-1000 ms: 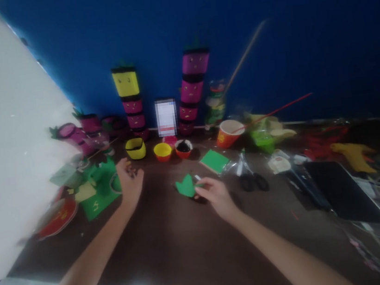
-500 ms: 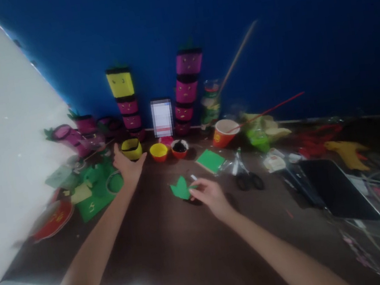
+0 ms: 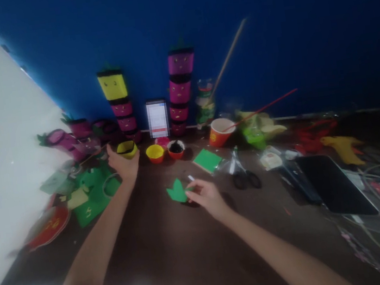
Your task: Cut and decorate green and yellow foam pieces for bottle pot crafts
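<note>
Having reached the yellow cup (image 3: pixel 127 151), the left hand (image 3: pixel 125 166) spans it — grip unclear; the right hand (image 3: pixel 207 197) pinches green paper (image 3: pixel 177 192) — both within reach.

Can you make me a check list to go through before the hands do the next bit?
1. Right hand has the flat green leaf-shaped cutout: ok, pinched at one side.
2. Left hand is at the squarish yellow container with a dark rim: ok, fingers spread around its near side.
3. Left hand grips that container firmly: cannot tell, contact is too blurred.
4. Scissors with black handles are out of both hands: ok, lying on the dark brown table.
5. Yellow pistol-shaped tool is switched off: cannot tell.
6. Left side is tidy: not ok, a pale yellow scrap overlaps a bright green sheet.
</note>
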`<state>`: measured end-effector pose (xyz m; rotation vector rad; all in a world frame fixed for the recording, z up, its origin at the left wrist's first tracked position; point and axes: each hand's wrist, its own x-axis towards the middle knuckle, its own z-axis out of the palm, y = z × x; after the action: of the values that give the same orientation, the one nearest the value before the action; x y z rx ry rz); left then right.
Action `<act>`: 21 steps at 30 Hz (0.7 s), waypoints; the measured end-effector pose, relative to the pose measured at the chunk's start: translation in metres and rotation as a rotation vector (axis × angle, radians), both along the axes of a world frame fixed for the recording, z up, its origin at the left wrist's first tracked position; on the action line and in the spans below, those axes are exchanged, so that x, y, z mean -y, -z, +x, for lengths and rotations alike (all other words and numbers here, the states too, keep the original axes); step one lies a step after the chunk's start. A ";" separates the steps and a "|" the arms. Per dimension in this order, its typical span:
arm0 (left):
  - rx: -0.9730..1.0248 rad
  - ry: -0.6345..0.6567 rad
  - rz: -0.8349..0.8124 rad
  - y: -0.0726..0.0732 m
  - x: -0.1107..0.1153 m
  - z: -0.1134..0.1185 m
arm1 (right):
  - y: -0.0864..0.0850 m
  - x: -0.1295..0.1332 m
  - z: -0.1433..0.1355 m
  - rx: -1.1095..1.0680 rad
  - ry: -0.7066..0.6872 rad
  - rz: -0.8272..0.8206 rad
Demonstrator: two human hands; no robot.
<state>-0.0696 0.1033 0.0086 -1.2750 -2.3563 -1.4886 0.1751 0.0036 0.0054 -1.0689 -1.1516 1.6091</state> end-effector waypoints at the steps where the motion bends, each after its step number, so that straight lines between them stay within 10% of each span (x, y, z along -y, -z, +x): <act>1: 0.004 0.007 0.008 0.001 0.000 -0.001 | 0.000 0.000 0.000 -0.002 -0.001 0.003; 21: 0.023 0.206 0.030 0.009 0.003 -0.016 | -0.002 0.001 0.000 0.022 -0.004 0.012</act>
<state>-0.0857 0.1006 -0.0008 -1.5415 -2.2651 -1.5942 0.1746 0.0029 0.0072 -1.0794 -1.1772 1.5953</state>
